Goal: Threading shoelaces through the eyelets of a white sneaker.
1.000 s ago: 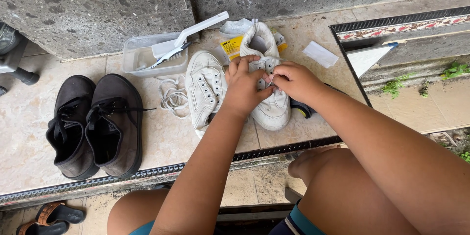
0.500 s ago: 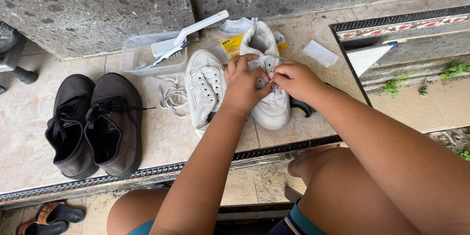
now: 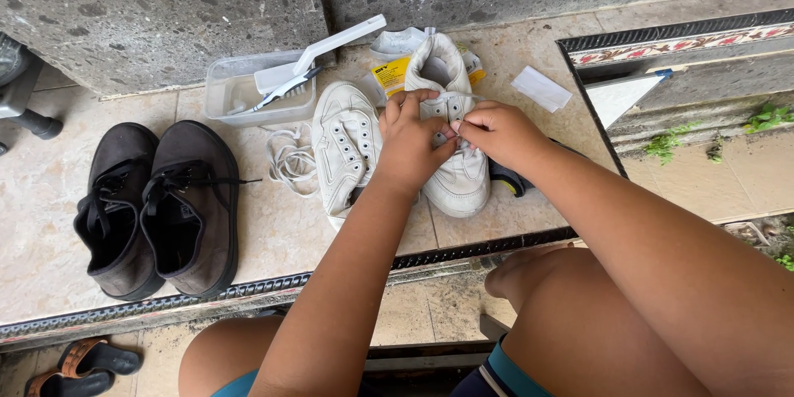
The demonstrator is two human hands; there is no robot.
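Observation:
Two white sneakers lie on the tiled floor. The right sneaker (image 3: 456,174) points toward me, and both hands work at its lace area. My left hand (image 3: 411,142) rests over the shoe's left side, fingers curled at the eyelets. My right hand (image 3: 496,132) pinches the white lace over the tongue. The left sneaker (image 3: 346,145) lies beside it with bare eyelets and no lace. A loose white lace (image 3: 289,157) is heaped just left of that shoe.
A pair of black shoes (image 3: 157,203) sits at the left. A clear plastic tub (image 3: 248,89) with brushes stands by the stone wall. A yellow packet (image 3: 390,76) and a white paper (image 3: 542,87) lie behind the sneakers. A drain grate (image 3: 463,250) runs along the floor's front edge.
Both hands have shifted slightly over the right sneaker's laces; the fingers have moved a little. Everything else has stayed in place.

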